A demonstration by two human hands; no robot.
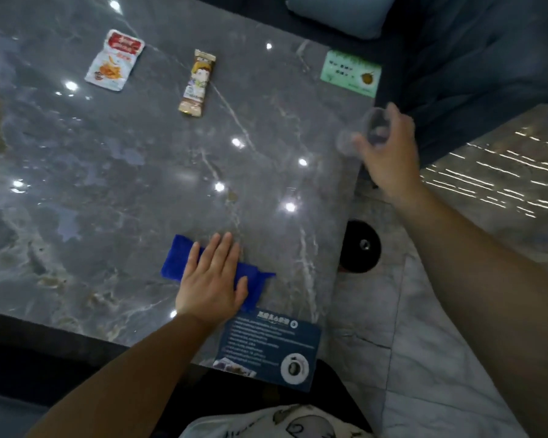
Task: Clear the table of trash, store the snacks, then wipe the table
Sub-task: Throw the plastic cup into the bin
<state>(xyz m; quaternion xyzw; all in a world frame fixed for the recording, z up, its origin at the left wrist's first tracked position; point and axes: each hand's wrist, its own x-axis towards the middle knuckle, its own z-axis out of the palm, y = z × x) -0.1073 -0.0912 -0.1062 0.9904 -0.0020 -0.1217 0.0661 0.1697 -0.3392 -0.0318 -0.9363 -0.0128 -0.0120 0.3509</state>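
Head view showed the left hand [211,279] laid flat, fingers spread and fully extended, palm down on a blue cloth [250,279] near the front edge of the marble table [124,184]. It pinned the cloth rather than gripping it. The right hand [388,153] was raised beyond the table's right edge, fingers curled around a small clear plastic cup [375,128] (blurred, so the firmness of the grip could not be judged).

Two snack packets lay well beyond the left hand, toward the far side: a red-and-white pouch [114,60] and, to its right, a narrow brown stick packet [197,83]. A green card [350,72] sat at the far right corner, just past the right hand; a dark blue card [266,346] lay just behind the left hand, at the near edge.

Judged state: trash removal in progress, snacks not yet stored, wiping not yet due.

Possible faults:
- The cup was thin and transparent; a loose grip could drop it onto the floor.
- Starting to wipe with both packets on the surface could push them off the table.
- The near card overhung the edge; a sweep of the cloth could dislodge it.
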